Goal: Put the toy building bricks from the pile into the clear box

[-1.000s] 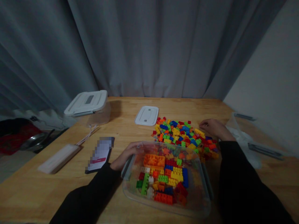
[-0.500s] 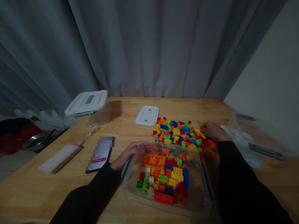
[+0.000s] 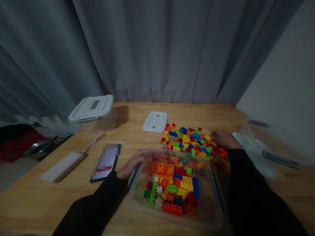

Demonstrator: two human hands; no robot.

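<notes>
A clear plastic box (image 3: 218, 200) with several coloured bricks inside sits on the wooden table (image 3: 133, 137) in front of me. My left hand (image 3: 131, 163) grips the box's left rim, fingers curled over its corner. Beyond the box lies a loose pile of coloured bricks (image 3: 190, 141). My right hand (image 3: 222, 138) rests on the pile's right edge, fingers bent down among the bricks. What they pinch, if anything, is hidden.
A white lid (image 3: 155, 121) lies behind the pile. A lidded clear box (image 3: 94, 109) stands at the back left. A phone (image 3: 105, 162) and a white oblong case (image 3: 61, 166) lie to the left. A clear plastic bag (image 3: 253, 149) lies at the right. Grey curtains hang behind.
My right hand has slid a little nearer and lower along the right edge of the pile. My left hand and the box have stayed put.
</notes>
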